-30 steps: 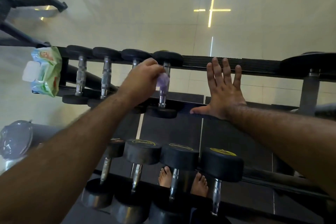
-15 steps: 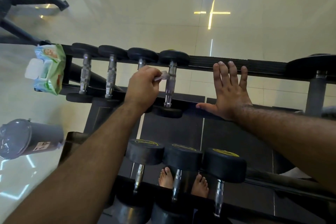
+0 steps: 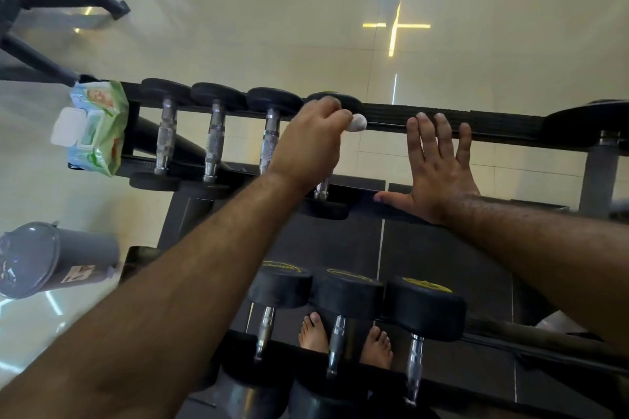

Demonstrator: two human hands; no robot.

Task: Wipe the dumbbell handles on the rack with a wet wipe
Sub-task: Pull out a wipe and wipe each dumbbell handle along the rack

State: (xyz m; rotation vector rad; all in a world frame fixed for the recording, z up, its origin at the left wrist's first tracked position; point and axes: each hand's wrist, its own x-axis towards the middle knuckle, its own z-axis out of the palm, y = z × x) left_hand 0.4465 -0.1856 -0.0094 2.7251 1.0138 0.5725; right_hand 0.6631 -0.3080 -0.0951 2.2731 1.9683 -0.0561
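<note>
Left hand (image 3: 311,143) is curled into a fist over the fourth dumbbell (image 3: 332,160) on the top tier of the rack (image 3: 493,122), gripping a balled white wet wipe (image 3: 357,122) that pokes out past the knuckles at the far end of the handle, right against the far head. Most of that handle is hidden under the hand; only the near chrome stub shows below the wrist, seated on the front rail. Right hand (image 3: 437,170) is open, palm down and flat, fingers spread with tips on the ribbed far rail, thumb out along the near rail, holding nothing. It sits just right of the fourth dumbbell, not touching it. Three more small dumbbells (image 3: 216,136) sit to the left on the same tier, knurled chrome handles exposed, black heads resting on both rails. Pack of wet wipes (image 3: 93,127) is wedged at the left end of the top tier, white flip lid facing out, green and blue wrapper. Lower tier: three bigger black dumbbells (image 3: 347,299) with yellow markings on the heads, side by side. Bare feet (image 3: 345,340) visible through the gap behind them on the dark floor mat. Grey lidded bin (image 3: 51,258) stands on the pale tile floor off to the left, well clear of the rack. One large black weight (image 3: 589,122) sits at the far right of the top tier.
</note>
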